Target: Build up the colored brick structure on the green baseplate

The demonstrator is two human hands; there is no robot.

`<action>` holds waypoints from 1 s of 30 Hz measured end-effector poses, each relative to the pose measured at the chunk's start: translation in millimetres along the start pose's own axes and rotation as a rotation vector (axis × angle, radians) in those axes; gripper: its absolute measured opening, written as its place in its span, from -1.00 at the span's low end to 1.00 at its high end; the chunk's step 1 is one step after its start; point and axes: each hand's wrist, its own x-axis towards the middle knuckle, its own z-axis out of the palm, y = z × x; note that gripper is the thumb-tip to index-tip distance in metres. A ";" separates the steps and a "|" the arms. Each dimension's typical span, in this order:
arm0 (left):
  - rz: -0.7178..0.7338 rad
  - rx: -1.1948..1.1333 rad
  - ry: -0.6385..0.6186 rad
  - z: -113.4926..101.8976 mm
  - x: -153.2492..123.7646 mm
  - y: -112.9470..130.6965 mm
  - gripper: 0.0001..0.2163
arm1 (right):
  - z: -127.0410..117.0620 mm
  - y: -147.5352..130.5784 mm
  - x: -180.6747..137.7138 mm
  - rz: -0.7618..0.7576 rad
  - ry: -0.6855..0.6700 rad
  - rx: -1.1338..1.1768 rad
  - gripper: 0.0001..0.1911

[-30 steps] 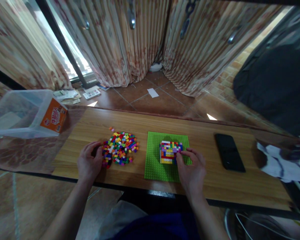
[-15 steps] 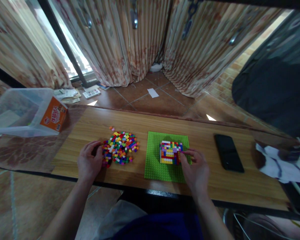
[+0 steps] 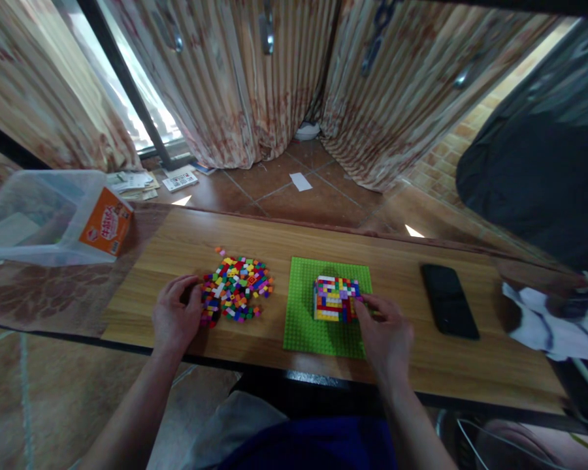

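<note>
Loose small toy building bricks (image 3: 238, 287) of many colours lie in a pile on the wooden table. At the pile's left edge is my left hand (image 3: 177, 310), its fingers curled and thumb and forefinger close together at the bricks; what is between them is too small to make out. A green studded baseplate (image 3: 301, 326) carries a block built of multicoloured bricks (image 3: 332, 300). My right hand (image 3: 387, 329) is at the block's right side, thumb and forefinger pinched against its edge. The fingers hide whatever they may hold there.
A black phone (image 3: 449, 300) lies right of the baseplate, with crumpled white paper (image 3: 551, 323) beyond it. On the left stands a clear plastic bin (image 3: 44, 251) with an orange label. The wooden table's (image 3: 274, 356) front edge is close to my body.
The view has shifted very slightly. My right hand has turned a little at the built block's right edge; my left hand stays by the pile.
</note>
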 end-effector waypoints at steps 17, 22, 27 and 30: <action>-0.033 -0.019 -0.010 -0.7 -0.4 4.9 -0.75 | -4.4 -3.7 -0.5 -0.521 0.032 -0.368 -0.71; -0.023 -0.022 -0.014 -0.9 0.1 4.4 -0.76 | -3.9 0.1 -0.6 -0.527 0.045 -0.361 -0.71; -0.017 -0.027 -0.003 -0.8 -0.5 4.8 -0.77 | -1.1 3.5 -2.5 -0.504 0.067 -0.304 -0.72; -0.023 -0.032 0.003 -0.6 -0.8 4.8 -0.77 | 0.6 5.6 -3.4 -0.517 0.089 -0.275 -0.73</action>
